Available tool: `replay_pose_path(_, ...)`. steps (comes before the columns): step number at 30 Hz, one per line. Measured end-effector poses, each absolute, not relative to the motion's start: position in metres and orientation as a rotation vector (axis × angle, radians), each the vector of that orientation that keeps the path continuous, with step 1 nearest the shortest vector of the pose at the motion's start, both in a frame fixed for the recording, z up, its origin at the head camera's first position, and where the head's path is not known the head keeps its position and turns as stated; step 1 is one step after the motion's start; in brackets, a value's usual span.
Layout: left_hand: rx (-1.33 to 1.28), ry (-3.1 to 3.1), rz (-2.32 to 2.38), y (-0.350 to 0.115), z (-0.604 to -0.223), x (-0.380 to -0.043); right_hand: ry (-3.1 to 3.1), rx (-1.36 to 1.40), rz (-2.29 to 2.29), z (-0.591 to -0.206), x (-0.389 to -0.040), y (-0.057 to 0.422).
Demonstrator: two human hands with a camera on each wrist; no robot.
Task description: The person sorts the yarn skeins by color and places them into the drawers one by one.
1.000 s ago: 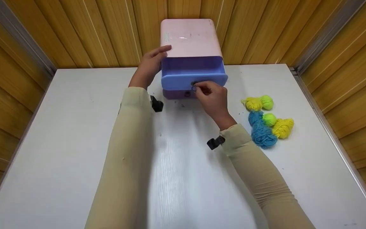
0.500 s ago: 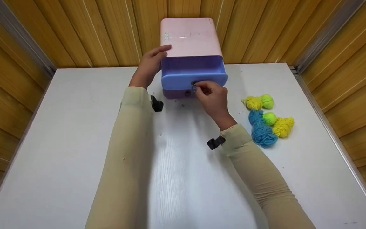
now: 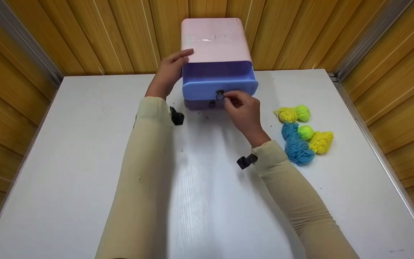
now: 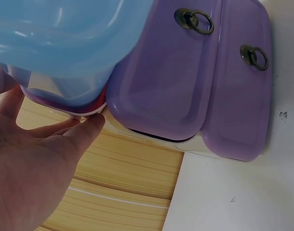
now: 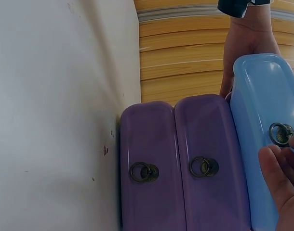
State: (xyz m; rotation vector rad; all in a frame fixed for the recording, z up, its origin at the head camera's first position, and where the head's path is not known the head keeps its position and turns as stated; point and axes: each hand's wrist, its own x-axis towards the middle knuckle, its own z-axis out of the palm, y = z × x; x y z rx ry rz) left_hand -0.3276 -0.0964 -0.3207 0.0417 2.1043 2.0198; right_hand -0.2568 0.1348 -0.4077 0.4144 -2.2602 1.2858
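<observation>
Since the earlier head frames: right hand shifted slightly rightward; ring pull shows more fully. Thumb and fingers curled at the ring's right edge, just above centre frame; whether they pinch it, cannot tell. Ring pull sits on blue drawer, which projects from pink cabinet, upper centre. Left hand extended, fingers laid against the cabinet's left side. Purple drawers below. Blue yarn on white table, right of frame.
</observation>
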Motion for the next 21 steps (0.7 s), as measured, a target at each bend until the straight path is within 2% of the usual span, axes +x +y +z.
replay_pose_path(21, 0.048, 2.081, 2.026, -0.097, -0.320, -0.327, -2.315, 0.347, 1.293, -0.426, -0.253, 0.173)
